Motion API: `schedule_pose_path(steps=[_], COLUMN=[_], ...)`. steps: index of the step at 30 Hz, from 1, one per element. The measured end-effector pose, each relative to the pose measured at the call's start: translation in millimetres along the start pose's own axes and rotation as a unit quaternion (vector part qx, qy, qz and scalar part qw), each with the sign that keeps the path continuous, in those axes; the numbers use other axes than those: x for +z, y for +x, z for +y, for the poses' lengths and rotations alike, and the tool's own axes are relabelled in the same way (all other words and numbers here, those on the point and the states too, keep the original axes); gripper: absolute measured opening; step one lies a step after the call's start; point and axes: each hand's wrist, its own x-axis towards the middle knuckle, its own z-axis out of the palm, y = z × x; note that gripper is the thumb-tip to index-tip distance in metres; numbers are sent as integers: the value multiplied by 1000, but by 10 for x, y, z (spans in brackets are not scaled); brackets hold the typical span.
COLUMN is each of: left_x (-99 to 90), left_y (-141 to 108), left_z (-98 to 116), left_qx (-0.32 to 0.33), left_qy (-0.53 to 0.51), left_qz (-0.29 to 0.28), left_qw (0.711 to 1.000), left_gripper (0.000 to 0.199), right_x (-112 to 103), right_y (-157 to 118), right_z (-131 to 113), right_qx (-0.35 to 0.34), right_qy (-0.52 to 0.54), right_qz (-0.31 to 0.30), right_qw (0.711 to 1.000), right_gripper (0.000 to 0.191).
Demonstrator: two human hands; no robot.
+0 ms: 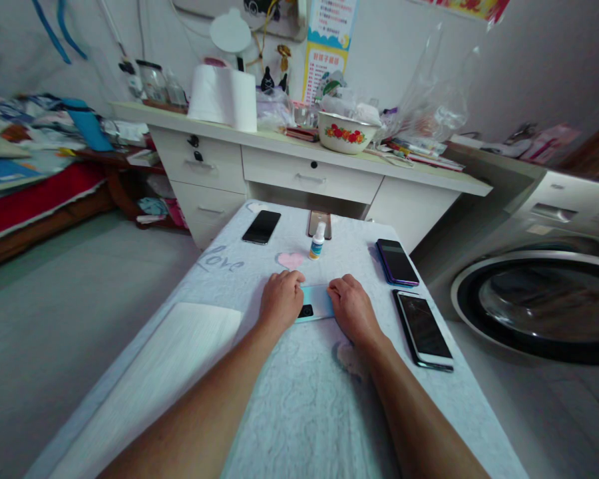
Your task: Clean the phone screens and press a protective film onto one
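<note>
A light blue phone (317, 303) lies back up on the cloth-covered table, its dark camera block near the left end. My left hand (282, 299) is closed on its left end, fingers curled over the edge. At the opposite end, my right hand (350, 306) holds the phone with its fingers bent together. Just beyond the phone stands a small white spray bottle (317, 241) with a blue and yellow label. Behind the bottle lies a brownish flat case or phone (326, 225), partly hidden by it.
A black phone (262, 227) lies at the far left, and a purple-edged phone (398, 262) and stacked phones (424, 329) along the right edge. White folded sheet (160, 379) at left. Beyond are a drawer desk (279, 159) and a washing machine (554, 266).
</note>
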Motion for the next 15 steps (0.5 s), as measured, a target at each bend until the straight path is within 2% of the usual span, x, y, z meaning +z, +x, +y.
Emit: schedule_pose_path(steps=[15], left_x=[6], left_y=[-4], left_z=[-5], left_qx=[-1], left_qy=[4], left_qz=[3], left_qw=[1000], left_gripper=[25], right_x=[-83], right_y=[-39], right_z=[-29], right_qx=[38], right_qy=[-49], right_qz=[-30], right_qw=[998], right_gripper=[25])
